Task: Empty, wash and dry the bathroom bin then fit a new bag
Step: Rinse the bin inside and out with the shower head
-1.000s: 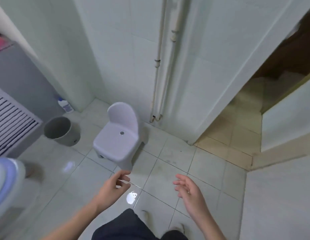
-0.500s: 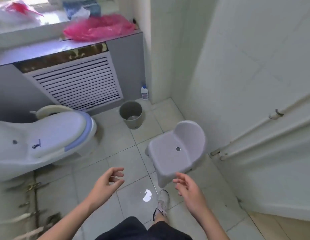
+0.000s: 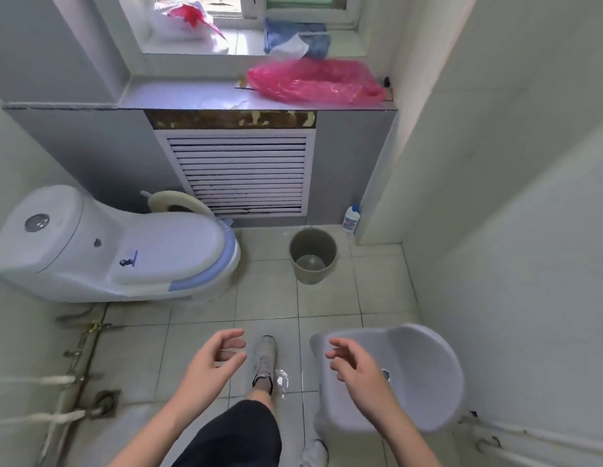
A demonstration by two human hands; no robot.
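Overhead, head view:
Bin: grey bin (image 3: 313, 256) stands upright on the tiled floor (image 3: 206, 335), far centre, no bag in it; right of the toilet (image 3: 118, 244), near a white bottle (image 3: 351, 219)
Left hand: left hand (image 3: 211, 364) hangs near centre, fingers loosely curled, grasping nothing
Right hand: right hand (image 3: 355, 372) released, over the grey stool (image 3: 418, 379); touching it or not, cannot tell
Ledge: pink plastic bag (image 3: 315, 81) lies far right on the sill (image 3: 179, 96)

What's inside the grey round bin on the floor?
The grey round plastic bin shows no bag or rubbish, only a bare, shiny bottom that may be wet. Its near inner wall is hidden by the rim.
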